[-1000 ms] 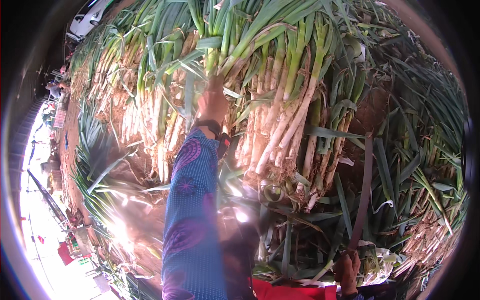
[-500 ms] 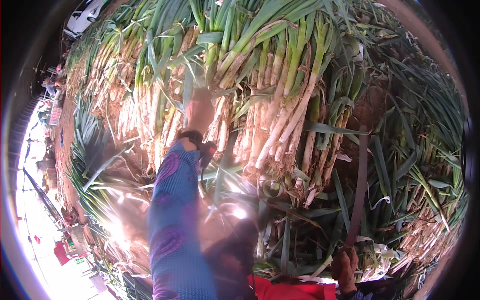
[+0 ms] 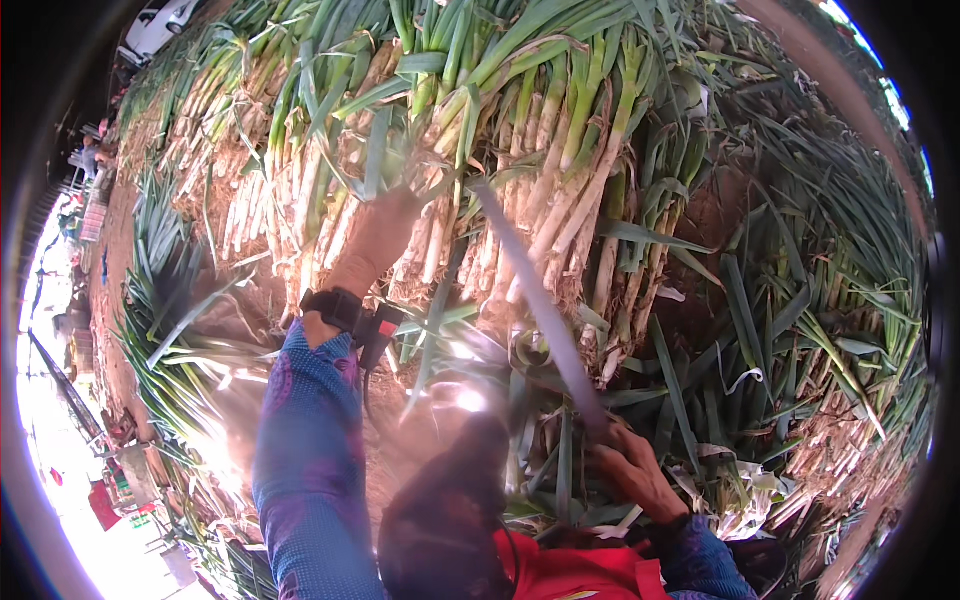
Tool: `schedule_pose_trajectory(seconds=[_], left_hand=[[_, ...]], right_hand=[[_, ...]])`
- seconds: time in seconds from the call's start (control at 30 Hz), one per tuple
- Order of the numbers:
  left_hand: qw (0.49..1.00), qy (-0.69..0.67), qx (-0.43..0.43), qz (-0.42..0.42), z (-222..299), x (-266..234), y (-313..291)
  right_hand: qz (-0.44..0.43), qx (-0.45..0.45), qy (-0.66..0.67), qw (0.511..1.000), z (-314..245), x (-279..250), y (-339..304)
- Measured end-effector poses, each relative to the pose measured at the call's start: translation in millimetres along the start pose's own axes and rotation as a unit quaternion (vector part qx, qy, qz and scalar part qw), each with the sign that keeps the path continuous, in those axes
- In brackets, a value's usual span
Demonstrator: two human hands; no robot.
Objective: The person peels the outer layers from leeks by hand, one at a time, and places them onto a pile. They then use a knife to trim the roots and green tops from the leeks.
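Observation:
A thick row of large green onions (image 3: 530, 190) lies in front of me, green leaves on the far side and pale, soil-covered stalks towards me. My left hand (image 3: 385, 230) reaches among the stalks left of the middle, right by an upright green leaf (image 3: 377, 150). Its fingers are blurred and partly hidden, so their grip does not show. In my right hand (image 3: 635, 470), at the lower right, is a long narrow knife (image 3: 540, 300). The fingers are closed round its near end. Its blade slants up and left across the stalks, the far tip near my left hand.
Loose onion leaves (image 3: 690, 400) litter the ground at right. Another onion heap (image 3: 850, 300) lies beyond them, and more onions (image 3: 165, 330) lie at left. My dark-clad leg (image 3: 445, 520) fills the lower middle. A white vehicle (image 3: 155, 32) stands far left.
My right hand has moved up and left, and the knife has swung from near upright at the right to a slant over the stalks. My left forearm has shifted slightly left.

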State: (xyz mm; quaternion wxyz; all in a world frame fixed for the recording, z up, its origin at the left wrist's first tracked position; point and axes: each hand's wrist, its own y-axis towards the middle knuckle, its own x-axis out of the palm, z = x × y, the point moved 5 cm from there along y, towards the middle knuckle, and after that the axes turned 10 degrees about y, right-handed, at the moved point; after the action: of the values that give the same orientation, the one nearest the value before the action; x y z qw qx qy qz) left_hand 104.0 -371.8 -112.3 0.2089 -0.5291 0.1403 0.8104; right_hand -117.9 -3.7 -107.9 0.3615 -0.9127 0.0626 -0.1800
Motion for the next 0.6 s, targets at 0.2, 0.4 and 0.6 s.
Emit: schedule_pose_trajectory(seconds=[0.2, 0.4, 0.6], left_hand=[[1.0, -0.01, 0.006, 0.029, 1, 11, 7], [0.999, -0.017, -0.017, 0.037, 45, 21, -19], [0.98, 0.041, -0.194, 0.02, -117, 3, -104]], right_hand=[[-0.044, -0.029, -0.052, 0.997, -3, 38, 52], [0.028, -0.084, -0.074, 0.993, -25, 50, 124], [0.12, -0.062, 0.101, 0.986, -7, -4, 67]])
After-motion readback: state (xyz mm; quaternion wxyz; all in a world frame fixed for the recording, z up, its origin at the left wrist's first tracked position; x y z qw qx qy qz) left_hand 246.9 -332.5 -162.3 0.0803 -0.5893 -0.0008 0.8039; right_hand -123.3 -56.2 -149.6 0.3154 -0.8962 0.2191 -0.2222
